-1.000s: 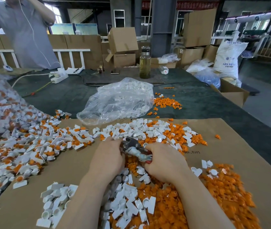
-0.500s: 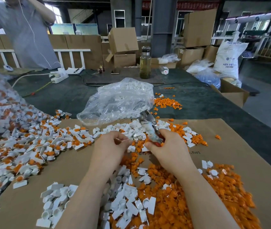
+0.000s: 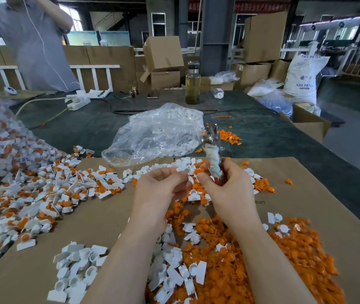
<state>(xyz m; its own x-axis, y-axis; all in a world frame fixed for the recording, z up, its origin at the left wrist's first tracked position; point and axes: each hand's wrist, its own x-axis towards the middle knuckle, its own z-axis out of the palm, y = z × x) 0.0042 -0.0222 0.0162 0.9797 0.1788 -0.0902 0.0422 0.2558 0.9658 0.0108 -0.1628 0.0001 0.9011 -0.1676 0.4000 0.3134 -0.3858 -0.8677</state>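
While loose white caps (image 3: 76,266) and orange plugs (image 3: 288,255) heap near on the desk (image 3: 273,137) | right hand (image 3: 229,189) grips pliers (image 3: 212,150) upright, mid-scene | left hand (image 3: 160,189) curled beside it, cannot tell if holding anything | assembled pile (image 3: 32,194) left | looks partway, plenty left

— What covers the table (image 3: 76,132)?
— A brown cardboard sheet (image 3: 109,218) at the near end, strewn with white and orange pieces (image 3: 43,194).
— And beyond it?
— A clear plastic bag (image 3: 152,137), a small orange heap (image 3: 229,137), a power strip (image 3: 78,103), a glass bottle (image 3: 193,86).
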